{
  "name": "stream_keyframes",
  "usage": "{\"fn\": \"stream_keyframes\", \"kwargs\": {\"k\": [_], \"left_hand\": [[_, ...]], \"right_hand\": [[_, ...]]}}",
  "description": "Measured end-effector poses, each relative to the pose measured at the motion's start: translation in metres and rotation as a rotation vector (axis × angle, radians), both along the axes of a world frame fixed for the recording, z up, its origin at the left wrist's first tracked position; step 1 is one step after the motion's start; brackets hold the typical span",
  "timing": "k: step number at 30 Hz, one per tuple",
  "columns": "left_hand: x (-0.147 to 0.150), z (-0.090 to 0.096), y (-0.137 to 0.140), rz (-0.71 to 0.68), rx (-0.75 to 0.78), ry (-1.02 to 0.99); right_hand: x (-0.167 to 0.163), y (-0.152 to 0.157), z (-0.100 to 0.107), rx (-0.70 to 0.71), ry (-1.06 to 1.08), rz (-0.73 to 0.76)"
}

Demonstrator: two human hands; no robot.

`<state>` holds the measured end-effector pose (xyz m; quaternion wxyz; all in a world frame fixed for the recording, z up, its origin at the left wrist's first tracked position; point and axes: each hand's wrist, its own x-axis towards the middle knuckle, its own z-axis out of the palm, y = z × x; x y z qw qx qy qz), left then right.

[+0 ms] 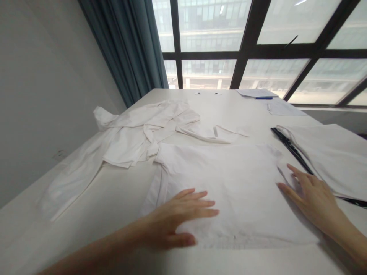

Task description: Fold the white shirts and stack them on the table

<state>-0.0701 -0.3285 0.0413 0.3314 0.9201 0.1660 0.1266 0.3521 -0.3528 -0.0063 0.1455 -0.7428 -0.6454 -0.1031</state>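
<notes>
A white cloth garment lies folded into a flat rectangle on the white table, close in front of me. Over its left part is my left hand, fingers spread and palm down; it holds nothing. My right hand is at the garment's right edge with thumb and fingers apart. Whether its fingertips press on the cloth is hard to tell. Thin white cloth ties stretch out just beyond the garment's far edge.
A crumpled white garment spreads along the table's left side. To the right, another folded white cloth lies on a black strip. Papers and a blue pen rest at the far end, before the windows.
</notes>
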Motion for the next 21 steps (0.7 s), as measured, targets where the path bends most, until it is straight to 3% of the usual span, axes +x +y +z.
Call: {"fn": "stream_keyframes", "kwargs": {"k": [2,4,8,13,18,21], "left_hand": [[-0.005,-0.005,0.004,0.177,0.011,-0.164],[-0.009,-0.011,0.011,0.363,0.117,-0.270],[-0.015,-0.020,0.029,0.557,0.372,-0.166],[-0.020,-0.030,0.042,0.595,0.435,0.055],[-0.019,-0.024,0.037,0.505,0.420,0.161],[-0.015,-0.017,0.030,0.410,0.405,0.166]], "right_hand": [[0.004,0.002,0.004,-0.007,0.109,-0.010],[0.003,0.003,0.009,-0.043,0.229,-0.067],[-0.003,0.001,0.024,-0.128,0.348,-0.193],[-0.012,-0.004,0.034,-0.160,0.386,-0.140],[-0.007,-0.008,0.037,-0.113,0.356,-0.103],[0.012,-0.007,0.039,-0.063,0.372,-0.191]]}}
